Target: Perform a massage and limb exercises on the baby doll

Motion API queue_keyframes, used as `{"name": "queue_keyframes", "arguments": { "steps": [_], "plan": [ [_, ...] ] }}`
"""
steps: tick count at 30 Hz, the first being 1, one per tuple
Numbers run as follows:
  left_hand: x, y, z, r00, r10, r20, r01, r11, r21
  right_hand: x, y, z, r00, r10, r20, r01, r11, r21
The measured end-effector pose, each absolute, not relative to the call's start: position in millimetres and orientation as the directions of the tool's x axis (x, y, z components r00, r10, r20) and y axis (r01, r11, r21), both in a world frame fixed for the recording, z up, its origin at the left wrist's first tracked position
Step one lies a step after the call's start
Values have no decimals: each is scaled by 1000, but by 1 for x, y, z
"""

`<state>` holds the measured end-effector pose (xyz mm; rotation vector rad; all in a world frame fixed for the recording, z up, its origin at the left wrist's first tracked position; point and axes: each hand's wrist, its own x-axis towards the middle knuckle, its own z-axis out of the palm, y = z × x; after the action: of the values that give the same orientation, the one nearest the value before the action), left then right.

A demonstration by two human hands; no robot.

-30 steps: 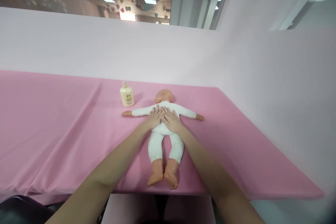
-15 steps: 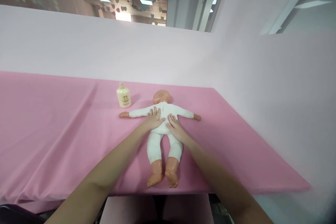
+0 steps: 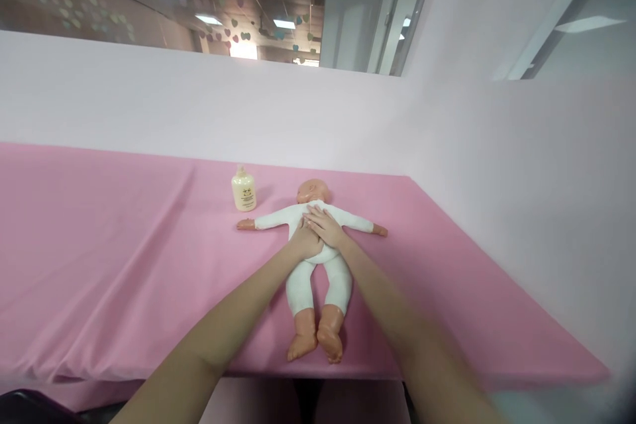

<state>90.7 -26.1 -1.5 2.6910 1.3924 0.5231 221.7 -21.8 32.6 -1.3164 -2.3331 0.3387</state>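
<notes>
A baby doll (image 3: 318, 278) in a white suit lies on its back on the pink tablecloth (image 3: 124, 265), arms spread, feet toward me. My right hand (image 3: 325, 226) lies flat on the doll's chest with fingers stretched toward its left shoulder. My left hand (image 3: 304, 242) rests flat on the doll's belly, partly under the right hand's fingers. Neither hand holds anything.
A cream lotion bottle (image 3: 243, 190) stands upright just left of the doll's head. A pale pink partition (image 3: 248, 112) rises behind the table and along the right side (image 3: 521, 179). The table's near edge runs just below the doll's feet.
Both hands slid over the doll's torso: the right hand moved up and across the chest, the left hand moved down to the belly. The camera view shifted slightly.
</notes>
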Motion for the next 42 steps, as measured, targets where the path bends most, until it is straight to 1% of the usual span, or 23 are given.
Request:
{"name": "queue_keyframes", "arguments": {
  "steps": [3,7,11,14,17,21,25,27,32,42],
  "plan": [
    [86,-26,1,508,820,263,791,-565,236,219,-16,29,-385,886,259,791,461,-402],
    [87,-27,3,427,864,268,817,-495,295,219,-17,21,-254,930,266,853,345,-392],
    [89,-26,3,333,896,295,836,-425,347,221,-25,16,-144,962,232,889,229,-397],
    [89,-24,4,275,916,291,851,-373,369,222,-31,15,-92,977,195,887,169,-430],
    [89,-24,6,242,930,278,860,-338,383,225,-34,11,-69,983,171,859,145,-490],
    [89,-26,8,223,935,276,866,-320,384,235,-32,4,-99,978,183,791,189,-581],
    [89,-29,7,220,931,291,868,-323,377,248,-30,-2,-219,943,252,700,332,-633],
    [88,-29,6,219,927,304,865,-329,380,252,-31,-3,-266,926,269,672,378,-637],
    [88,-28,3,226,919,323,852,-347,393,255,-37,-1,-319,902,291,649,432,-626],
    [89,-25,-4,192,916,351,833,-342,436,254,-35,-3,-325,889,324,606,458,-650]
  ]
}}
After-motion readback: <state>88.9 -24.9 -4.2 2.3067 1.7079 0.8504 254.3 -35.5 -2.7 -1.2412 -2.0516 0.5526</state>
